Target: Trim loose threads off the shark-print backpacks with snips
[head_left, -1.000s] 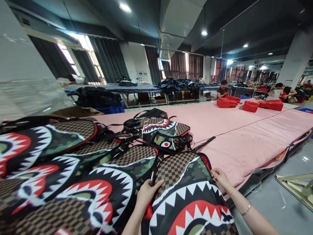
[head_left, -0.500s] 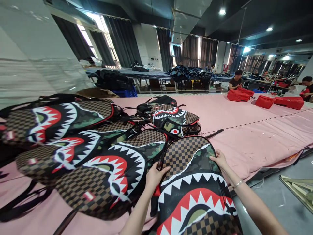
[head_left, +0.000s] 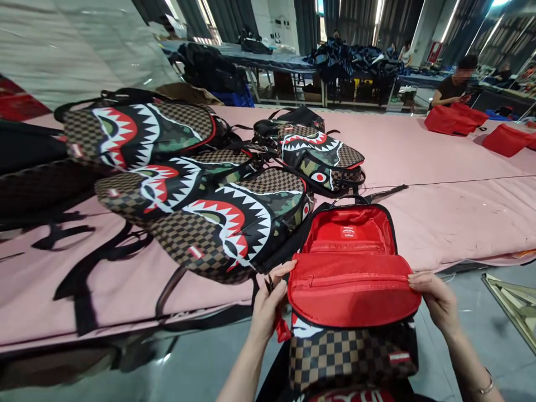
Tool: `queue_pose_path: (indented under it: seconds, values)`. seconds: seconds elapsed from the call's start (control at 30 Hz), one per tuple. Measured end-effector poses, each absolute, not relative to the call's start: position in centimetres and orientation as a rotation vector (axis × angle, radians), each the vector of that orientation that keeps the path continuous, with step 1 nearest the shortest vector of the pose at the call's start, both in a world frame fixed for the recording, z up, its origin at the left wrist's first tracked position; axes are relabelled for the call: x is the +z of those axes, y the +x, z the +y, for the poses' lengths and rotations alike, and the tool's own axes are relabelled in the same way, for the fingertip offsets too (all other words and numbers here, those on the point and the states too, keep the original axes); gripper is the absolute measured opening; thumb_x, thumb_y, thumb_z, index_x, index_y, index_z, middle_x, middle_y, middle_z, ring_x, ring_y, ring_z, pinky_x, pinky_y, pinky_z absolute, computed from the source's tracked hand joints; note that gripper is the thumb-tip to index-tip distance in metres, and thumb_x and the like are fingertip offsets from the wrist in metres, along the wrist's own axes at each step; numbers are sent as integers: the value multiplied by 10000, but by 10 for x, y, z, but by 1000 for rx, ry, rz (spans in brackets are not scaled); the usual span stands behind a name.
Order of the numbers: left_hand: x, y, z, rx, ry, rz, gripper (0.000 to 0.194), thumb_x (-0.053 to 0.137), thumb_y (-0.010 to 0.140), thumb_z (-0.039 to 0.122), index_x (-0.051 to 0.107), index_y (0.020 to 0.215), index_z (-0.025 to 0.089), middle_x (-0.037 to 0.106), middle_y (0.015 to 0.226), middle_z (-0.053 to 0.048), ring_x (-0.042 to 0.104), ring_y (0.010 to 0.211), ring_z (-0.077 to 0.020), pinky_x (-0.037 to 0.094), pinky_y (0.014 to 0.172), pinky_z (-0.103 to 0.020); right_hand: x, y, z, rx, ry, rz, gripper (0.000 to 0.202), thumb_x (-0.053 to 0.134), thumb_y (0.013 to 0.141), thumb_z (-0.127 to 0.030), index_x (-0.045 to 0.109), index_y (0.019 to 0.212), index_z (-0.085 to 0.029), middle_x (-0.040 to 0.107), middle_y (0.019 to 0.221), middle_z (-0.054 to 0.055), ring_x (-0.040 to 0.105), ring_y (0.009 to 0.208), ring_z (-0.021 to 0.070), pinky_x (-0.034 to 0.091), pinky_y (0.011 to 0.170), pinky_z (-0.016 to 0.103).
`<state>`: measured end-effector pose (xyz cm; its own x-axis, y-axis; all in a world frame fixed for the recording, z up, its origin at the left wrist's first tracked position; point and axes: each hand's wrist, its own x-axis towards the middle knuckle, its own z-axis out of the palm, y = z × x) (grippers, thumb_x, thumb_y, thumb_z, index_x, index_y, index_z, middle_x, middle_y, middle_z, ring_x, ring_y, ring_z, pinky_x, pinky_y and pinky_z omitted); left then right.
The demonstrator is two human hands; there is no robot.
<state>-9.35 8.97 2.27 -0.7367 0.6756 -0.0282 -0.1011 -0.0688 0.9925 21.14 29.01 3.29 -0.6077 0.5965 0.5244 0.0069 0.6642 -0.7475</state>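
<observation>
Backpack flap [head_left: 354, 304] now swung down, left hand [head_left: 268, 298] and right hand [head_left: 439, 298] pinch its sides near the counter's edge [head_left: 444, 258], opening seemingly done, a steady hold called for next.

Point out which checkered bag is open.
The bag between the hands: its flap is folded down, baring the red lining. The checkered bags on the pink table, left and beyond, show shark-print fronts.

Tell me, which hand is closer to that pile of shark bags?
Left. The left hand is just beside the pile; the right hand is farther off, on the other side of the open bag.
</observation>
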Motion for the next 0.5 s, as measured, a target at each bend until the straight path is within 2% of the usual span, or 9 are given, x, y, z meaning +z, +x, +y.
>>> queue_pose_path:
  seconds: [0.07,0.13,0.2,0.23,0.27,0.33,0.4,0.5]
  values:
    - [27,-87,88,1791,551,1724,474,596,711,435,581,1097,160,548,1229,-111,447,1180,-269,357,983,-371,38,205,282,922,-432,-2106,252,428,846,-126,654,868,-237,640,834,64,601,851,201,491,746,366]
    - [29,-82,85,1737,443,1736,532,633,681,425,548,1142,174,546,1232,-101,492,1125,-250,441,866,-315,42,201,276,925,-392,-2188,260,411,837,-118,648,854,-225,636,830,68,600,841,198,494,733,358]
    - [26,-79,81,1727,294,1757,551,687,620,420,556,1089,162,622,1068,-91,587,910,-201,474,660,-239,42,199,270,912,-375,-2312,256,409,818,-104,639,831,-215,636,823,66,603,832,189,501,715,330]
    - [23,-77,78,1713,215,1771,537,707,593,425,564,1031,151,651,880,-59,592,720,-153,435,536,-200,41,198,267,892,-381,-2380,254,411,804,-93,634,825,-211,638,825,64,606,829,183,505,707,315]
    - [19,-76,75,1684,146,1775,515,717,573,439,565,966,142,606,669,-1,521,532,-99,354,436,-172,40,199,263,861,-403,-2448,256,413,787,-79,630,822,-210,641,833,61,608,827,177,508,702,302]
    - [11,-73,69,1616,58,1754,496,719,551,479,548,862,133,359,425,108,274,350,-30,180,362,-156,37,200,255,763,-478,-2578,278,413,752,-54,627,828,-212,648,872,54,614,829,169,513,710,293]
    - [5,-70,66,1579,35,1724,518,716,531,511,537,829,127,229,404,140,162,345,-14,115,370,-163,34,200,246,641,-557,-2691,308,406,733,-43,631,853,-216,654,930,51,618,853,174,518,730,305]
    - [2,-69,66,1585,58,1736,524,714,518,520,540,816,125,238,427,130,176,364,-18,121,383,-172,33,199,231,466,-635,-2801,342,389,747,-56,628,939,-208,644,1017,64,608,937,203,526,754,334]
